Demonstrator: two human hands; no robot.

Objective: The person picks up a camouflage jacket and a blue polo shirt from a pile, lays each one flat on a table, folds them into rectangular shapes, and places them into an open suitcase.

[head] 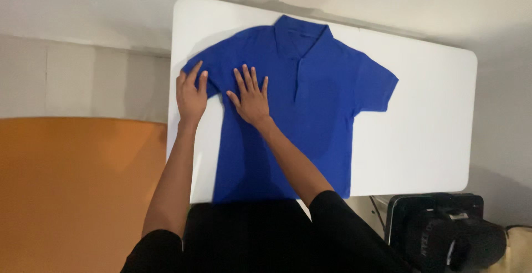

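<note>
Blue polo shirt lies face up on white table, collar away from the person, long axis toward them; left hand apparently pinches the near sleeve, right hand pressed flat, fingers spread, just beside it.

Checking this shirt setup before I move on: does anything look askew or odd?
Only slightly: the blue polo shirt lies at a slant to the white table, hem overhanging the near edge. No damage shows.
</note>
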